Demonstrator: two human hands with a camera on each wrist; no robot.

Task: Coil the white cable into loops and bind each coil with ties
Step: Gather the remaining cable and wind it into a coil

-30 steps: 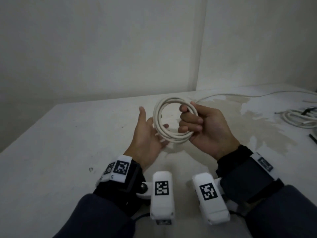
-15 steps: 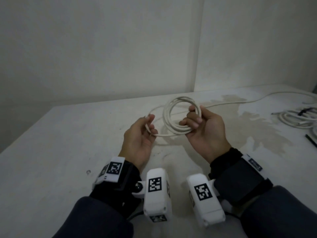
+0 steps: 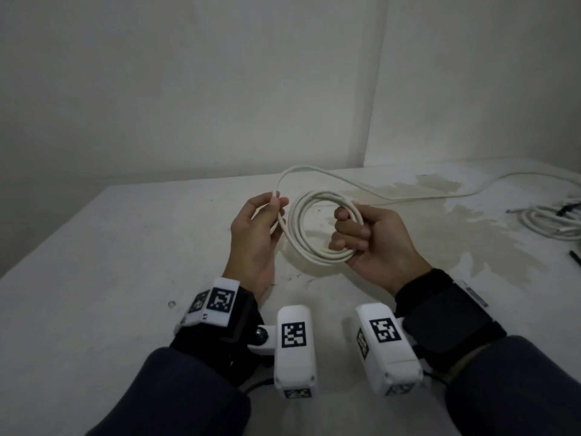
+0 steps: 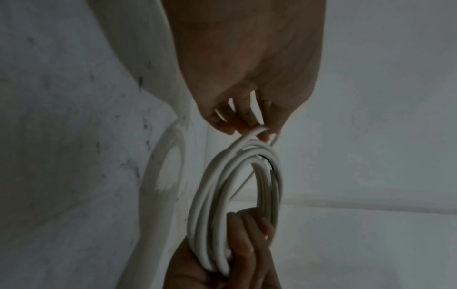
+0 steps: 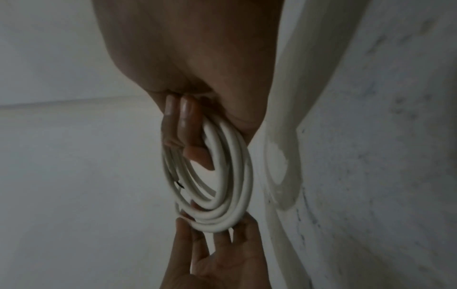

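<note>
A coil of white cable with several loops hangs upright above the white table. My right hand grips the coil's right side, fingers curled through the loops. My left hand pinches the free strand at the coil's left edge. From that pinch the loose cable arcs up and trails off to the right across the table. In the left wrist view the coil hangs between both hands. No tie is visible on this coil.
Another coiled white cable with a dark tie lies at the table's right edge. A dark thin object lies near it. Stained patches mark the table's right half. Walls meet in a corner behind the table.
My left hand went from flat against the coil to pinching the loose strand, and has lifted it into a new arc beside the coil. The right hand kept its grip.
</note>
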